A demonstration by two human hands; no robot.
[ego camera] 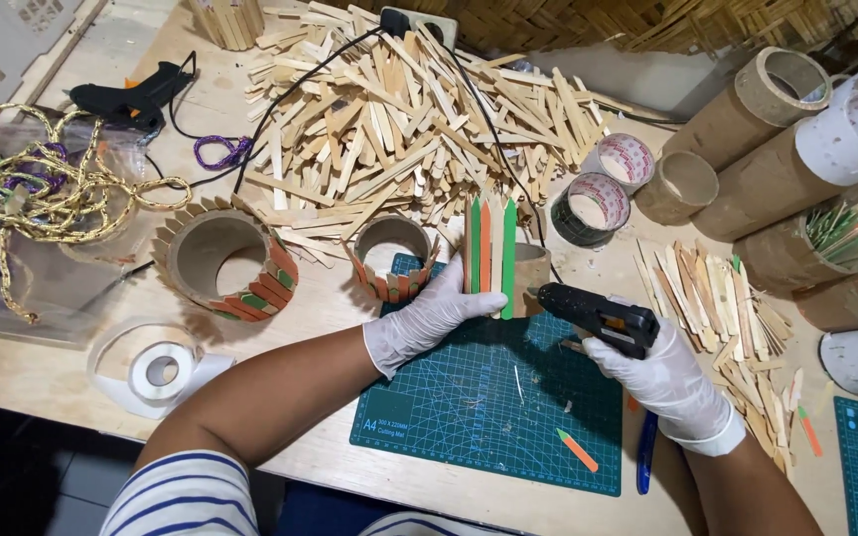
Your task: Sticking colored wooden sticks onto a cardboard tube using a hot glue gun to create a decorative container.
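Note:
My left hand [434, 313], in a white glove, presses on a cardboard tube [531, 266] covered with green and orange pointed craft sticks [489, 248], lying on a green cutting mat [469, 397]. In my right hand [662, 382], also gloved, is a black glue gun [598, 313] with its nozzle pointing left at the tube's side. A small cardboard ring [391, 253] edged with orange and green sticks stands just left of my left hand.
A big heap of plain wooden sticks [409, 119] fills the back. A larger decorated ring [225, 263], a white tape roll [156, 372], gold cord [42, 189] and a second glue gun [131, 99] lie left. Tape rolls [593, 203], cardboard tubes [767, 109] and cut sticks [717, 298] sit right.

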